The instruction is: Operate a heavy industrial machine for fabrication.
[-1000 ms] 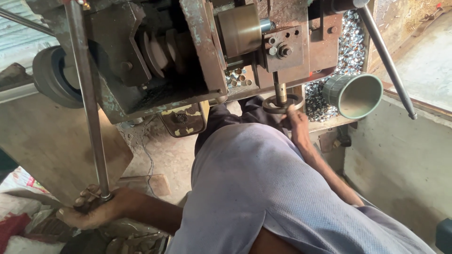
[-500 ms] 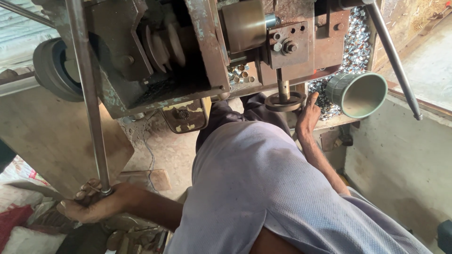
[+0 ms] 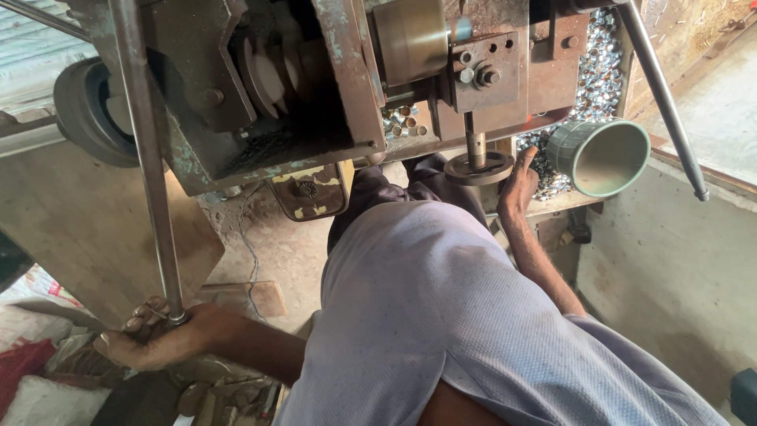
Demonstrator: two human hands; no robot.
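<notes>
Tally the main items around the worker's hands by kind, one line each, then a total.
Long metal lever rods: 2 (one gripped by the left hand at, one at upper right)
Round metal die disc: 1, touched by the right hand
Green funnel-shaped cup: 1
Black wheel: 1
Heap of small shiny metal pieces: 1
Total: 6

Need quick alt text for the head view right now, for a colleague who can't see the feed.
Looking down, the person's left hand grips the lower end of a long steel lever, while the right hand rests beside a round die plate under the press machine. A green funnel cup and a heap of small shiny metal pieces lie to the right.
</notes>
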